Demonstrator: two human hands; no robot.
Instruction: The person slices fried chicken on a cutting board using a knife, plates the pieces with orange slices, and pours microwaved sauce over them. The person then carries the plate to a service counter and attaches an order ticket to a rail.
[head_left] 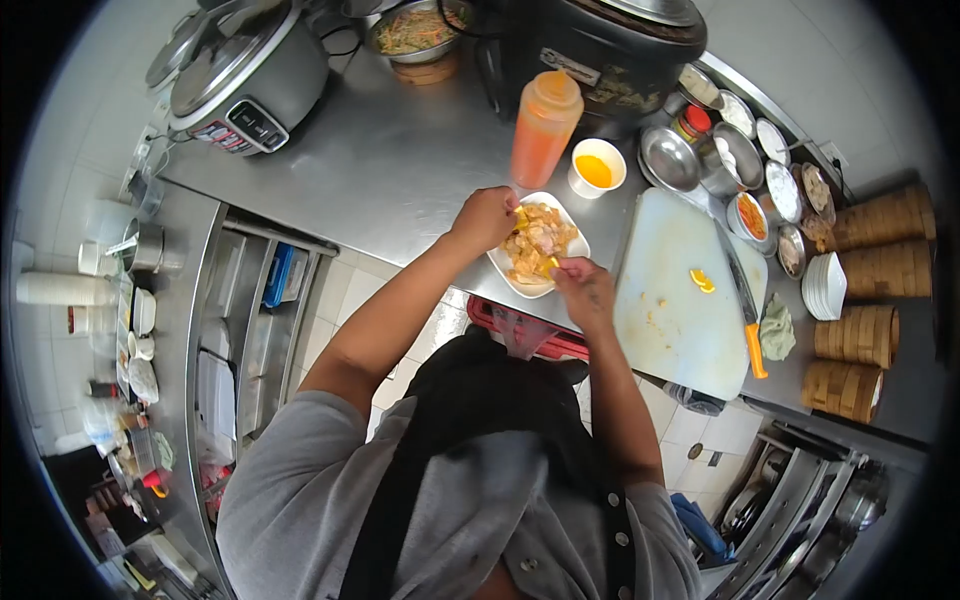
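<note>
Left hand (487, 217), right hand (583, 287) pinch orange garnish at plate (572, 238).

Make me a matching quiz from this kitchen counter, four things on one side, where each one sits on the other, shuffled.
Things:
1. squeeze bottle
2. knife
3. white plate
4. rice cooker

Places:
A. under both hands
B. far left end of the counter
C. right edge of the cutting board
D. beside the small cup of orange sauce

Pairs: 1-D, 2-C, 3-A, 4-B
</note>
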